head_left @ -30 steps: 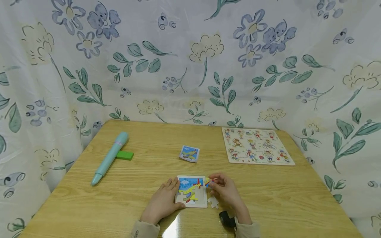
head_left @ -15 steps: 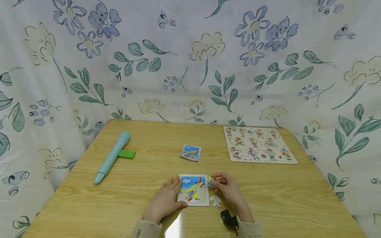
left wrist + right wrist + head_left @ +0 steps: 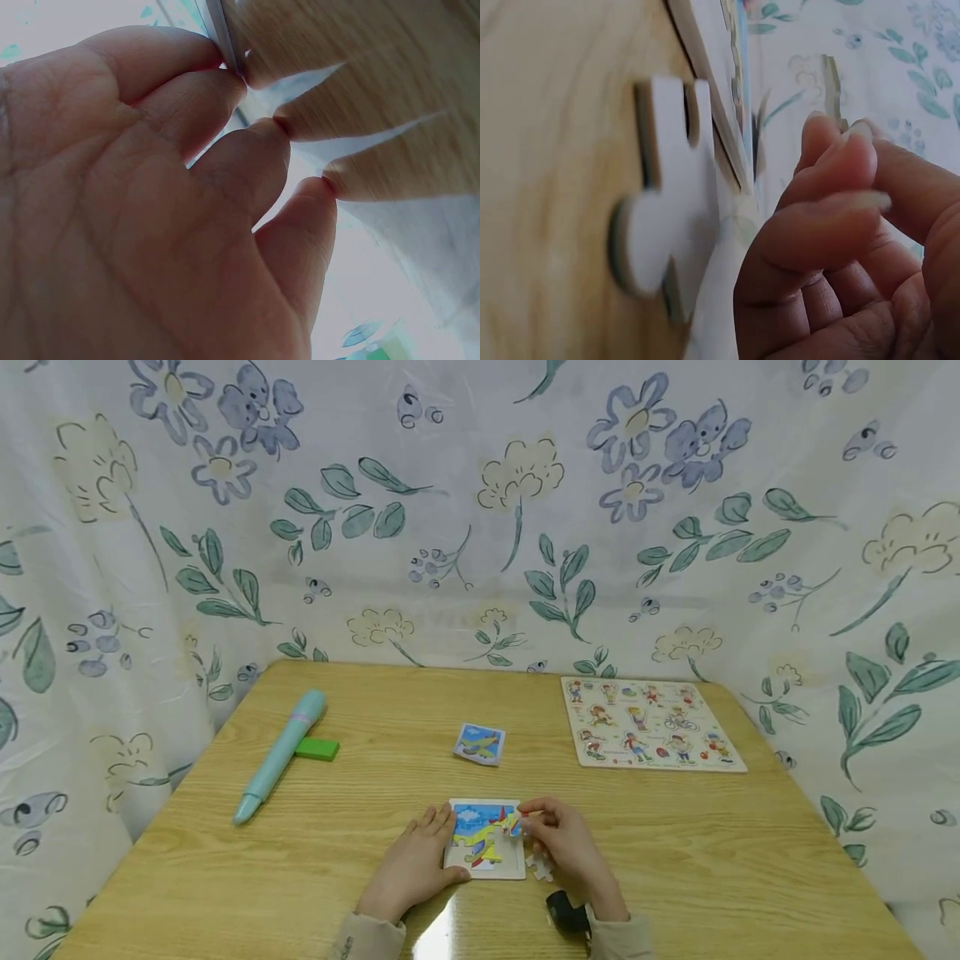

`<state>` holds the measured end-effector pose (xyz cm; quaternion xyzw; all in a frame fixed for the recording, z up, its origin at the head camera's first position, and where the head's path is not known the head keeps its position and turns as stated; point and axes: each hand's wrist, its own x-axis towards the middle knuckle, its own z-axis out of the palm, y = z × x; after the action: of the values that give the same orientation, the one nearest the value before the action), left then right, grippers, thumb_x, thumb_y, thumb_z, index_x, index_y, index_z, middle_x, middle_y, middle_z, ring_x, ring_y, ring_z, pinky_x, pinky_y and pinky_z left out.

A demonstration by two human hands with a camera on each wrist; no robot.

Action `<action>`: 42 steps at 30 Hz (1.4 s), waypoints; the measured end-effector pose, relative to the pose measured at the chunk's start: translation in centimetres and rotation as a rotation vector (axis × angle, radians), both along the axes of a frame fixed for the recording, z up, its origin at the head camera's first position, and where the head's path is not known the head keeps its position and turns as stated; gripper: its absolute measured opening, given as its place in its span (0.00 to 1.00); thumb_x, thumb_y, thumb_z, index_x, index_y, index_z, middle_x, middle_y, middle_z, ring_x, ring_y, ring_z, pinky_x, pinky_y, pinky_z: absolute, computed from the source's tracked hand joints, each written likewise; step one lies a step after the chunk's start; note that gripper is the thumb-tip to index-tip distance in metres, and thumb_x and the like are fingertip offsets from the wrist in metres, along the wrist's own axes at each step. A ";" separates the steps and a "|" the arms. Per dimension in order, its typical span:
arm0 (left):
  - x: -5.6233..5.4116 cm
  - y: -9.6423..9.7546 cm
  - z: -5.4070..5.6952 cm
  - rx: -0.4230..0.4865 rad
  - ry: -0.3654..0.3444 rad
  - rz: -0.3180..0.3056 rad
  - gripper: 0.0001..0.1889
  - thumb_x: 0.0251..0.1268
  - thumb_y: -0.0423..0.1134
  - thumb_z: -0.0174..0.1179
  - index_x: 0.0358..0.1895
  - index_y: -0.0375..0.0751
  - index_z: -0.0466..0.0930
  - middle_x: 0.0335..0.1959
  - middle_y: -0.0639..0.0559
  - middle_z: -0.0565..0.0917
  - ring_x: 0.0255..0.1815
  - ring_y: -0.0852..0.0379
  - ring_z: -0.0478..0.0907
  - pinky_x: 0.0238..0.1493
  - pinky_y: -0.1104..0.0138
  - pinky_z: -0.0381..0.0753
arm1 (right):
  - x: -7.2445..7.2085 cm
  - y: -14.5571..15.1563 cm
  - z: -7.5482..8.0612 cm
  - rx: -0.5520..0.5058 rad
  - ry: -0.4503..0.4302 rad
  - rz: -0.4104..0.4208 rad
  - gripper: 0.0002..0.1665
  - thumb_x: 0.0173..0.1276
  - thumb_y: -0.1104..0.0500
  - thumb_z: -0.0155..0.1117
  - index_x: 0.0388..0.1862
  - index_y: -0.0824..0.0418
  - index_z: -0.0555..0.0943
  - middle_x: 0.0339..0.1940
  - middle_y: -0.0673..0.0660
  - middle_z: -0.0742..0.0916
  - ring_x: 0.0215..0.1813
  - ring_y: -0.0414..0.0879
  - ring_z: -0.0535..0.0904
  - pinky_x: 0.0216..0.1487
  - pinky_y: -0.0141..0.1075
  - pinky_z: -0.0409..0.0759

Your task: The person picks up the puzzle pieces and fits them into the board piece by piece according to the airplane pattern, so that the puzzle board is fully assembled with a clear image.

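Note:
A small jigsaw puzzle board point(image 3: 512, 865) lies at the front middle of the table, partly filled with a yellow airplane on blue sky. My left hand point(image 3: 411, 870) rests along its left side, thumb at the lower left corner. In the left wrist view, the left fingertips point(image 3: 259, 129) touch down beside the board's edge. My right hand point(image 3: 567, 845) pinches a colourful puzzle piece point(image 3: 513, 824) over the board's upper right part. That piece appears edge-on in the right wrist view. A loose puzzle piece point(image 3: 679, 180), pale side showing, lies beside the board, partly under the right hand.
Behind the board lies a small airplane picture card point(image 3: 479, 744). A wooden board with cartoon figures point(image 3: 652, 724) occupies the back right. At left lie a teal pen-shaped object point(image 3: 281, 758) and a green block point(image 3: 318, 749). A black object point(image 3: 567, 912) is by the right wrist.
My right hand has moved slightly left, bringing the pinched puzzle piece from beside the board to over its upper right part. The left hand stays in place.

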<state>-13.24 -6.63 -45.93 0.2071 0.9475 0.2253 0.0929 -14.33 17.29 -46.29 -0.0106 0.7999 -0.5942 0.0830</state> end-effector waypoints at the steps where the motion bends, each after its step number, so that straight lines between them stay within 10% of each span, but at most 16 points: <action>1: 0.0 0.0 0.0 0.000 -0.001 0.000 0.47 0.54 0.57 0.67 0.71 0.30 0.61 0.75 0.37 0.60 0.76 0.35 0.56 0.75 0.42 0.57 | 0.0 -0.2 0.0 0.012 0.008 0.008 0.14 0.70 0.63 0.60 0.52 0.67 0.80 0.23 0.53 0.79 0.20 0.38 0.71 0.17 0.24 0.66; 42: 0.0 0.1 0.2 0.013 0.005 0.004 0.47 0.54 0.56 0.68 0.71 0.30 0.61 0.75 0.37 0.60 0.75 0.35 0.56 0.74 0.42 0.58 | -0.3 -3.4 0.0 0.372 0.109 -0.051 0.12 0.59 0.62 0.64 0.42 0.65 0.79 0.16 0.48 0.74 0.15 0.38 0.66 0.15 0.28 0.63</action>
<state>-13.22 -6.56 -45.74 0.2062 0.9466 0.2313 0.0886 -14.66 13.87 -46.26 -0.0071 0.8994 -0.4364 0.0250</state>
